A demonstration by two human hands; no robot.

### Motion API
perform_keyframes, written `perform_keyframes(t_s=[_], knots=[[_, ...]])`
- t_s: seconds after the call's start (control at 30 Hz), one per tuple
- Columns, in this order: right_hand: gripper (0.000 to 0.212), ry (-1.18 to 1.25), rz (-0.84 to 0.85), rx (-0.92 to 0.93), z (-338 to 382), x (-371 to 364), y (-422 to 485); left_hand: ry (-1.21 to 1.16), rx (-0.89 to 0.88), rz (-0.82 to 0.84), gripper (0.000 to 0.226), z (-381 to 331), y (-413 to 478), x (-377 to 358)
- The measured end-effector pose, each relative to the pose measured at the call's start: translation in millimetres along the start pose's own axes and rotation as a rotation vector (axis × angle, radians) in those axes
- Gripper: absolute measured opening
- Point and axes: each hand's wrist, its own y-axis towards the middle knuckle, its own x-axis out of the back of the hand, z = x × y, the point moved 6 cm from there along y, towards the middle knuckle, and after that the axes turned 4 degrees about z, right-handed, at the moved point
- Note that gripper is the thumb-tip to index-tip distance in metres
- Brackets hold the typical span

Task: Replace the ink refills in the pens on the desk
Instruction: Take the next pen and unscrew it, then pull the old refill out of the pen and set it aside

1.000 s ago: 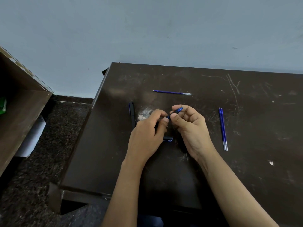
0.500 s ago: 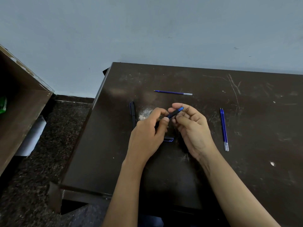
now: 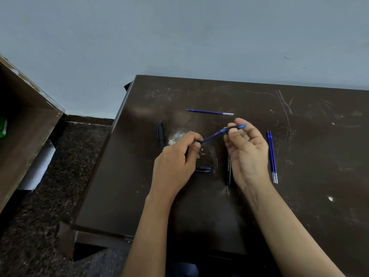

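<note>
Desk of dark brown, scratched wood (image 3: 311,212) fills the right and lower part of the view. Its far edge sits against a pale blue-grey wall (image 3: 179,37). Off its left edge lie a dark speckled floor (image 3: 50,216) and an angled brown wooden cabinet (image 3: 26,140).

Above the desk's middle, the right hand (image 3: 248,154) is turned palm up. Its thumb and fingertips pinch a short black-and-blue pen grip section (image 3: 234,128), and its other fingers are loosely spread. The left hand (image 3: 175,158) is curled, and its thumb and forefinger pinch the other end of a thin blue ink refill (image 3: 211,137) that slants up into that grip section, above the desk surface. I cannot tell whether this hand holds anything else.

On the desk, a black pen barrel with white lettering (image 3: 228,168) lies partly under the right hand. A black pen with blue trim (image 3: 161,136) lies left of the hands, nearer the desk's left edge. A pair of blue refills (image 3: 272,156) lies side by side, touching, right of the hands. A single blue refill (image 3: 209,112) lies crosswise toward the desk's far edge. A short black piece with a blue edge (image 3: 203,169) rests just under the left hand.
</note>
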Motion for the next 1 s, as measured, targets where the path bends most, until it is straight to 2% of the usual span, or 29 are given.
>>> perform_keyframes(t_s=[0.07,0.13,0.23,0.3,0.4,0.53,0.67,0.73,0.87,1.0], knots=[[0.025,0.102,-0.087,0.065,5.0,8.5,1.6,0.015,0.027,-0.047,0.016,3.9,0.0,2.9],[0.025,-0.007,-0.075,0.093,8.7,11.2,3.5,-0.013,0.048,-0.113,0.016,7.6,0.3,5.4],[0.024,-0.647,0.132,0.172,11.2,-3.1,1.3,-0.102,0.097,-0.186,0.016,12.8,1.1,7.3],[0.028,-1.019,0.288,0.301,6.5,-18.9,-6.4,-0.135,0.11,-0.205,0.016,14.7,1.6,7.7],[0.03,-1.308,0.504,0.456,-8.3,-32.8,-15.7,-0.135,0.105,-0.202,0.016,14.9,2.3,6.5],[0.03,-1.488,0.604,0.447,-22.9,-31.6,-19.7,-0.156,0.109,-0.178,0.017,14.1,3.2,4.0],[0.027,-1.497,0.578,0.457,-17.9,-32.5,-20.3,-0.191,0.11,-0.156,0.015,12.2,4.3,1.5],[0.024,-1.358,0.449,0.417,-6.7,-30.4,-18.0,-0.236,0.097,-0.134,0.015,9.2,4.6,-0.3],[0.026,-1.001,0.195,0.103,3.5,-18.0,-15.7,-0.271,0.05,-0.084,0.014,0.7,5.2,-4.6],[0.024,-0.889,0.101,0.03,0.0,-19.0,-21.4,-0.241,0.025,-0.079,0.013,-6.4,4.7,-7.0]])
